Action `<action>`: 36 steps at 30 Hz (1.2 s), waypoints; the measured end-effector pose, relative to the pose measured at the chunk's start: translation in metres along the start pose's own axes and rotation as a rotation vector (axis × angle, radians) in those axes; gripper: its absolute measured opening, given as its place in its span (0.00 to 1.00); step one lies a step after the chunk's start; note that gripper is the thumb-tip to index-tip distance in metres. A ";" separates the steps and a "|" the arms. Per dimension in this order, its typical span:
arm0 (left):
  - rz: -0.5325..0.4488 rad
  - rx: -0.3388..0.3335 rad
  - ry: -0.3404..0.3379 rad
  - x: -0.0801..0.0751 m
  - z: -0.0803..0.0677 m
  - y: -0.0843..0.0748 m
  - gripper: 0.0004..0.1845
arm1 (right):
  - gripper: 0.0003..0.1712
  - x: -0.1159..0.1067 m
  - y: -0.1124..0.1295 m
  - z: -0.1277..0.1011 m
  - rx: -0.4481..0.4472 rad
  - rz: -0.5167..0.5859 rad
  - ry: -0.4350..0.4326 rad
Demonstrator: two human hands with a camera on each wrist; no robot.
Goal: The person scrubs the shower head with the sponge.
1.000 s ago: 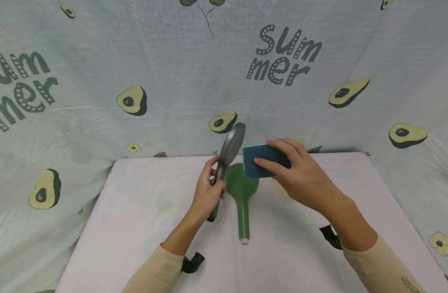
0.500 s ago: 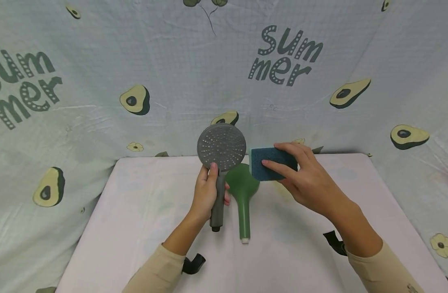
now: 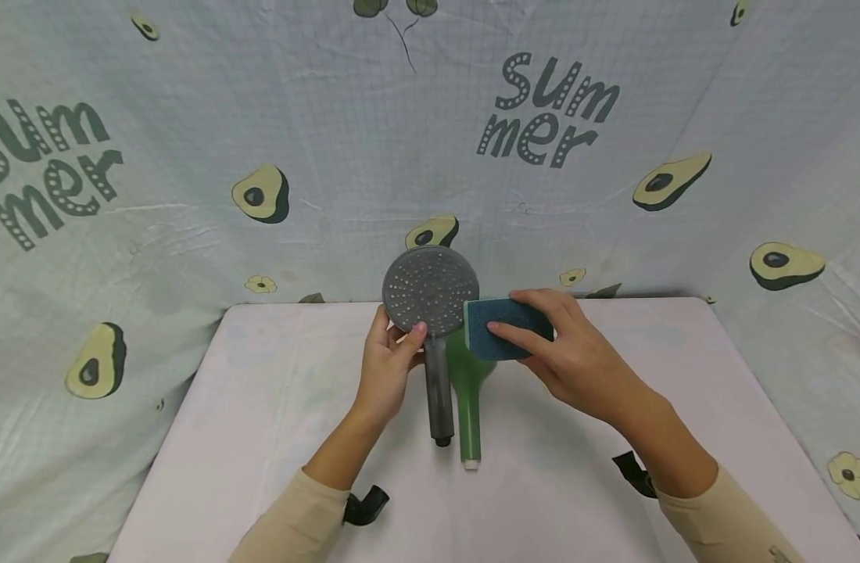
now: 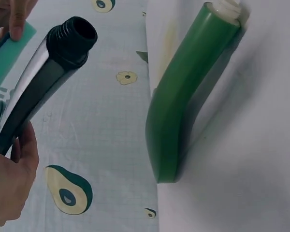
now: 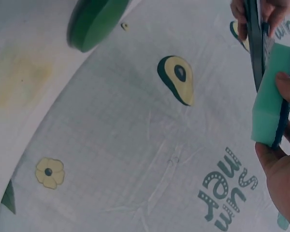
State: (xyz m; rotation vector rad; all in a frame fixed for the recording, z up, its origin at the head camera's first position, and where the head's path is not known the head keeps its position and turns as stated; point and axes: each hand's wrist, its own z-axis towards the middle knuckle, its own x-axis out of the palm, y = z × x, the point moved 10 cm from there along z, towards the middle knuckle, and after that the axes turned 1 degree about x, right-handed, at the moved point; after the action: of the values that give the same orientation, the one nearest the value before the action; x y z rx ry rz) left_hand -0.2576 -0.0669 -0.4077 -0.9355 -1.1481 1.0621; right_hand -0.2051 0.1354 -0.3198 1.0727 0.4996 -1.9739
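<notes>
Head view: my left hand (image 3: 388,367) pinches the grey shower head (image 3: 431,291); right hand (image 3: 574,356) grips the sponge (image 3: 503,328) at its rim, wiping barely begun, I judge.

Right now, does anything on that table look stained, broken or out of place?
One thing: a faint yellowish stain marks the white table cover beside the green shower head. Otherwise nothing looks broken or spilled; the grey shower head and sponge look intact.
</notes>
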 end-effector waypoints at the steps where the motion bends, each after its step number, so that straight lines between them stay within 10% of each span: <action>1: -0.002 -0.005 0.009 0.001 0.001 0.000 0.29 | 0.41 0.001 0.002 0.001 -0.005 -0.009 -0.002; 17: -0.023 -0.042 0.035 0.016 0.017 -0.015 0.22 | 0.42 0.027 0.012 0.006 0.009 -0.036 0.026; 29: 0.027 0.106 -0.083 0.004 0.032 -0.040 0.18 | 0.43 0.050 0.054 -0.020 -0.184 0.077 0.150; 36: 0.009 0.165 -0.084 0.008 0.034 -0.053 0.19 | 0.43 0.042 0.040 -0.009 -0.133 0.071 0.119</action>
State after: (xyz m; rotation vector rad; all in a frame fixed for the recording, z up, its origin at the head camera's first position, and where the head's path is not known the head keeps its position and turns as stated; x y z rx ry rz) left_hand -0.2822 -0.0706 -0.3486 -0.7735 -1.1074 1.1934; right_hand -0.1811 0.0980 -0.3576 1.1133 0.6385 -1.7963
